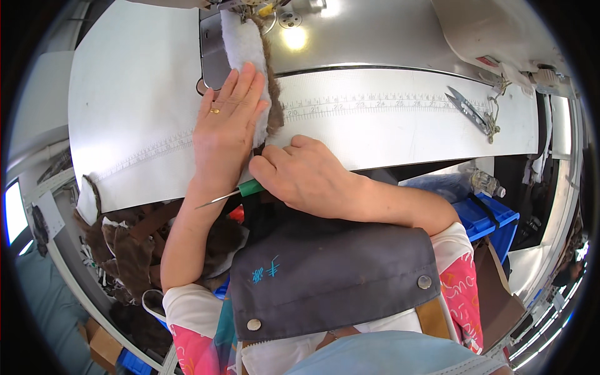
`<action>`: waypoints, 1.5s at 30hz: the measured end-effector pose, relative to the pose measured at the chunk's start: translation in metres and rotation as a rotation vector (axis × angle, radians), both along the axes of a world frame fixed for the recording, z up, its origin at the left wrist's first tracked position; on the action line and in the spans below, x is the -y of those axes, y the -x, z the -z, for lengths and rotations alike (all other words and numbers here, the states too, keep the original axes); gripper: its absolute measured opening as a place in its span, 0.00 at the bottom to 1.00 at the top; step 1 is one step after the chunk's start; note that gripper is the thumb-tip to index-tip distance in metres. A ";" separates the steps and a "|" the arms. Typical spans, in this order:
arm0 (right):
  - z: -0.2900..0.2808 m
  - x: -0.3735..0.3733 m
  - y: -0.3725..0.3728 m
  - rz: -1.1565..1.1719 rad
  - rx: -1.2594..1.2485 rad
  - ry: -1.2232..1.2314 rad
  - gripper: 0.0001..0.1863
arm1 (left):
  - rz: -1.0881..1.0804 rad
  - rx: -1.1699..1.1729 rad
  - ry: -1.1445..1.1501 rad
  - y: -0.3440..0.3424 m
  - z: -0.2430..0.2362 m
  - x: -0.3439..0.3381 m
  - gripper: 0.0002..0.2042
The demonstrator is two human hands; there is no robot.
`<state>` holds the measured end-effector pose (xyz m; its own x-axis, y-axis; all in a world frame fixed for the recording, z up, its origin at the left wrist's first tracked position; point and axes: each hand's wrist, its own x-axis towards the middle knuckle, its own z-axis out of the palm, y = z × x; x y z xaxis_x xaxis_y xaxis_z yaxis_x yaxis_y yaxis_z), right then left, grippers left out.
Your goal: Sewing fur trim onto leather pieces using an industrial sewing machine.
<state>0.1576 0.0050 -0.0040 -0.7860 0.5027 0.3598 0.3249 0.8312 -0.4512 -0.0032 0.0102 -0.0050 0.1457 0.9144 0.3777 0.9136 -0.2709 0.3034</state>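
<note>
- Head view: the left hand (228,125) lay flat on the furry strip (244,40), its fingers straight and nearly together, grasping nothing.
- The right hand (309,175) had its fingers curled inward, and it held the green handle of a pointed tool (251,187); the metal shaft was directed to 8 o'clock.
- The furry strip, white with a brown edge, was at 11 o'clock, and it reached up to the sewing machine (369,47).
- At 3 o'clock was a blue crate (480,215), with a clear bottle (487,183) near its top; the content of the crate could not be told.
- At 8 o'clock, toward the rim, stood a cardboard box (103,347); its inside could not be told.
</note>
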 end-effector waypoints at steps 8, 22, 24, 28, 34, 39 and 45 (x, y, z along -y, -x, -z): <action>-0.007 -0.004 -0.021 -0.050 -0.035 0.158 0.11 | 0.012 -0.220 -0.086 -0.008 -0.006 -0.005 0.14; -0.024 -0.058 -0.067 0.409 0.101 -0.022 0.10 | 0.098 0.086 -0.152 0.000 0.000 -0.001 0.08; -0.030 -0.056 -0.058 0.430 0.103 0.017 0.10 | 0.088 0.092 -0.121 0.000 -0.004 0.002 0.08; -0.019 -0.060 -0.028 0.478 0.036 0.031 0.10 | 0.079 0.097 -0.077 0.001 -0.007 0.000 0.08; -0.015 -0.057 -0.017 0.296 0.174 -0.056 0.16 | 0.076 0.094 -0.053 0.000 -0.009 -0.002 0.08; -0.028 -0.067 -0.066 0.125 0.134 0.075 0.17 | 0.097 0.100 -0.015 0.006 -0.009 0.001 0.09; -0.032 -0.096 -0.058 0.218 -0.014 0.118 0.16 | 0.107 0.075 0.003 0.006 -0.008 0.002 0.12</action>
